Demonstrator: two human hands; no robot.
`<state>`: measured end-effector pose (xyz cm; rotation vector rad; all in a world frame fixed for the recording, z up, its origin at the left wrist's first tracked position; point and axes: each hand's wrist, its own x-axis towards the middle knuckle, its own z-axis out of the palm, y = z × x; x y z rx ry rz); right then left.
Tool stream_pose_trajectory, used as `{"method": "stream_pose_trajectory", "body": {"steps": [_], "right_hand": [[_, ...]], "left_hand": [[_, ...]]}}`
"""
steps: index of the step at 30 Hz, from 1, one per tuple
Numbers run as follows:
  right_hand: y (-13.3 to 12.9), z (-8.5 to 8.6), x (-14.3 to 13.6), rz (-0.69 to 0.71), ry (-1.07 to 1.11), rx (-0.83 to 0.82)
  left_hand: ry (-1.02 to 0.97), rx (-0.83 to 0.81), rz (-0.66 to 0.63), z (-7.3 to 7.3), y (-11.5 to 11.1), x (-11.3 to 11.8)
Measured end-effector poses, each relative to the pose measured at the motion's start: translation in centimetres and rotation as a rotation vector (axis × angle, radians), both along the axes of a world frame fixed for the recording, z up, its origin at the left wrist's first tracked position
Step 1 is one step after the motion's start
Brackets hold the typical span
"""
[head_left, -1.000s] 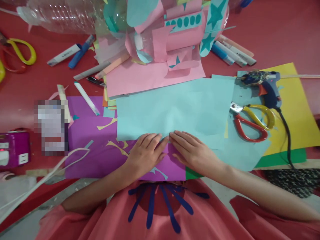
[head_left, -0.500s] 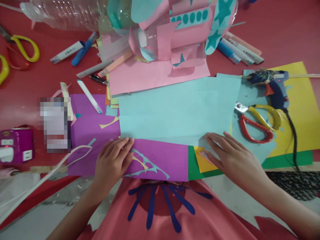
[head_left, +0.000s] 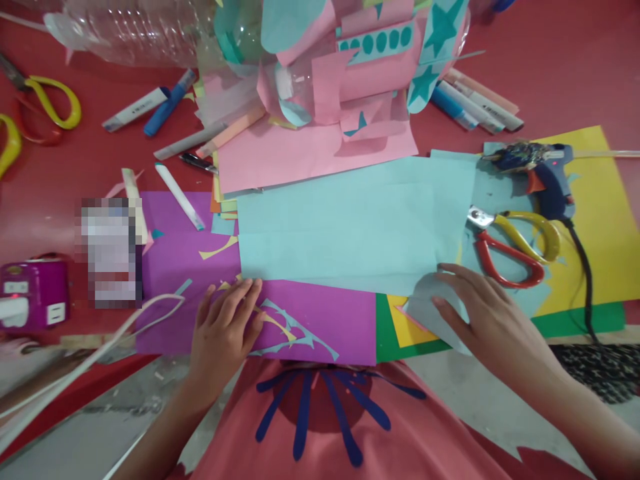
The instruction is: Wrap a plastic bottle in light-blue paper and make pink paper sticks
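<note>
Paper (head_left: 330, 233), pale blue, lies with long axis left to right.

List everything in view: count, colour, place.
Top sheet: one, light blue, centre.
Other sheets: several, pink, purple, yellow, green, around it.
Papercraft: one, pink and blue, top.
Bottles: several, clear, top.
Scissors: at least two, red-yellow, both sides.
Glue gun: one, blue, right.
Markers: several, mixed, beside papercraft.
Pen: one, black, left.
Paper scraps: several, mixed, left.
Blurred object: one, grey, left.
Power adapter: one, purple, left.
Cables: several, white left, black right.
Cloth: one, black-white, lower right.
Table: one, red, underneath.
Shirt: one, red-blue, bottom.
Left hand: one, bare, sheet's near-left corner.
Right hand: one, bare, near-right corner.
</note>
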<state>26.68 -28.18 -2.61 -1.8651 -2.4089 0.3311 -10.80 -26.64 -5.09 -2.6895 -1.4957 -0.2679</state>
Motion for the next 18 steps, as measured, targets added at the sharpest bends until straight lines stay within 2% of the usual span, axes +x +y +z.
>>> {"method": "stream_pose_trajectory", "body": {"steps": [6,9,11,14,18], "right_hand": [[2.8,-0.1,1.2,-0.575,0.760,-0.387],[4.3,0.0,1.4,-0.800,1.016,-0.543],[4.8,0.1,1.3,-0.849,1.081,-0.646],[4.8,0.4,0.8,-0.860,0.974,-0.729],[4.5,0.5,0.8,-0.837,0.851,-0.598]], "left_hand": [[-0.029,-0.003,-0.006,0.0,0.3,-0.1],[-0.080,0.007,-0.040,-0.1,0.4,-0.2],[-0.118,0.013,-0.058,-0.2,0.5,-0.2],[-0.154,0.027,-0.092,-0.1,0.7,0.1],[-0.163,0.071,-0.150,0.4,1.5,1.0]]}}
